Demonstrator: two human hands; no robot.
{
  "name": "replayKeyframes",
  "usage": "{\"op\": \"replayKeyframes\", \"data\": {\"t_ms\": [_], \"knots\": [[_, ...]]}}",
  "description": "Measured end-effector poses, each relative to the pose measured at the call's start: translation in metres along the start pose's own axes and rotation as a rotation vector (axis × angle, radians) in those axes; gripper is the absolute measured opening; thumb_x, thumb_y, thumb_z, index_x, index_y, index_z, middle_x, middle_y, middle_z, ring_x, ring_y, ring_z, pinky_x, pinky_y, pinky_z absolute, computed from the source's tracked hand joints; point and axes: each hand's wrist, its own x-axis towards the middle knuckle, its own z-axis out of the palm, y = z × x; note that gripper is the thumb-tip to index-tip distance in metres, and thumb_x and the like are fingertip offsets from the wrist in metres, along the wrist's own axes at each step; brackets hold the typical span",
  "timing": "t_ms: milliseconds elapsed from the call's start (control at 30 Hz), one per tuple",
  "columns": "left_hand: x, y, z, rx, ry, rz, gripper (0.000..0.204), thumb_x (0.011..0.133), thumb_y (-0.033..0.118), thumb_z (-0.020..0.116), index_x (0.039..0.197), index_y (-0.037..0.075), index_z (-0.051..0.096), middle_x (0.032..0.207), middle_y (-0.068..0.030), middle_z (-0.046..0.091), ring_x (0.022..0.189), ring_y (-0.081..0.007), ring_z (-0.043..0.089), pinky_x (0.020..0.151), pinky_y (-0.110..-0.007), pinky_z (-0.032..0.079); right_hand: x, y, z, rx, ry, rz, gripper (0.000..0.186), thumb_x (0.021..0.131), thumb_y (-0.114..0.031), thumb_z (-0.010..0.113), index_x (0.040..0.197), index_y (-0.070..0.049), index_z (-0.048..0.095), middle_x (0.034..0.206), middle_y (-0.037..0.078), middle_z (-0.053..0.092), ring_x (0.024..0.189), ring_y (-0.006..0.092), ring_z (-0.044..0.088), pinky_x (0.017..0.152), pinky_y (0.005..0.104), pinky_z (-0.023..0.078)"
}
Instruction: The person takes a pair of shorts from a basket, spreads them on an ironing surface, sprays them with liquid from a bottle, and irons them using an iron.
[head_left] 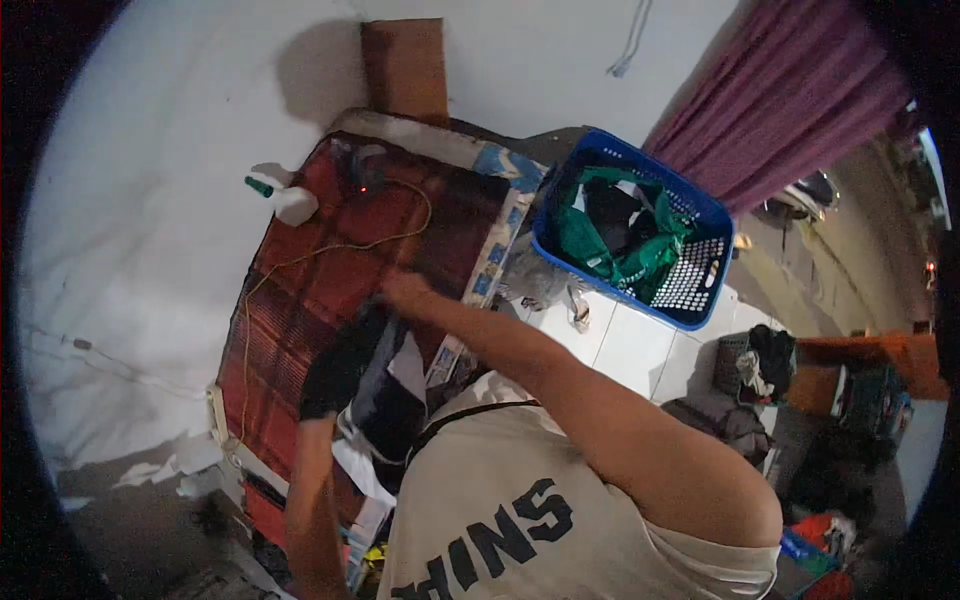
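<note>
Left hand hidden under dark garment, grip unclear | right hand pinching its upper edge | garment runs lower-left, centre frame, on red plaid bed

Under both hands: red plaid blanket, woven cloth, matt. Dark garment at the left hand, soft cloth, matt, black with a pale panel. Laundry basket to the right of the right hand: blue moulded plastic, perforated, slight gloss; green cloth inside. Beyond the hands: white bottle, probably smooth plastic. Curtain: purple cloth. Floor tiles: white, glossy.
</note>
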Motion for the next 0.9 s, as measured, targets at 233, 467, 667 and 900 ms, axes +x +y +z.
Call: {"op": "replayKeyframes", "data": {"t_ms": [233, 467, 667, 900], "knots": [[-0.003, 0.035, -0.082, -0.323, 0.153, -0.051, 0.053, 0.111, 0.030, 0.040, 0.154, 0.002, 0.052, 0.162, -0.0146, 0.048, 0.149, -0.0343, 0.045, 0.128, -0.049, 0.029, -0.009, -0.095, -0.135, 0.374, 0.226, 0.136, 0.038, 0.109, -0.039, 0.055, 0.125, -0.007, 0.067, 0.103, 0.025, 0.074, 0.095, 0.0470, 0.073, 0.084, 0.0568, 0.057], [0.009, 0.072, -0.067, -1.127, 0.399, -0.178, 0.057, 0.109, 0.036, 0.045, 0.156, 0.003, 0.054, 0.164, -0.0142, 0.051, 0.151, -0.0334, 0.047, 0.131, -0.049, 0.030, -0.084, -0.176, -0.173, 0.621, -0.025, -0.021, 0.059, 0.113, -0.048, 0.044, 0.125, 0.004, 0.068, 0.090, 0.034, 0.072, 0.087, 0.0495, 0.074, 0.084, 0.0590, 0.059], [-0.089, 0.122, -0.232, -0.718, 0.010, -0.021, 0.055, 0.111, 0.030, 0.052, 0.156, -0.001, 0.048, 0.159, -0.0171, 0.053, 0.145, -0.0357, 0.052, 0.126, -0.052, 0.037, -0.063, -0.022, -0.160, 0.275, -0.032, 0.099, 0.054, 0.089, -0.006, 0.064, 0.143, -0.007, 0.062, 0.114, 0.025, 0.074, 0.106, 0.0422, 0.073, 0.093, 0.0514, 0.058], [-0.125, 0.050, -0.270, 0.335, -0.228, 0.073, 0.044, 0.110, 0.029, 0.054, 0.143, 0.001, 0.061, 0.141, -0.0189, 0.067, 0.126, -0.0304, 0.068, 0.113, -0.043, 0.054, -0.041, 0.088, -0.273, 1.514, 0.274, 0.142, 0.020, 0.094, -0.007, 0.060, 0.113, -0.010, 0.065, 0.104, 0.003, 0.067, 0.098, 0.0187, 0.067, 0.086, 0.0345, 0.056]]}}
